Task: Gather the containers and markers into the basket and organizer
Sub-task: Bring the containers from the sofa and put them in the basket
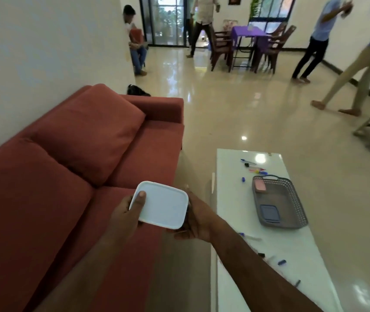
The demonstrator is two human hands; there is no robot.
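Together we hold a white-lidded container [160, 204] over the red sofa [55, 176]: our left hand [126, 213] grips its left edge, thumb on the lid, our right hand [194, 218] clasps its right side. Beside us, the grey basket [294, 199] sits on the white table [231, 194] with two containers inside, markers [256, 168] scattered around.

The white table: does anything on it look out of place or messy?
Yes. Markers and loose caps lie scattered across the table, outside the basket, which holds two containers. Both hands, left and right, hold a white container over the sofa.
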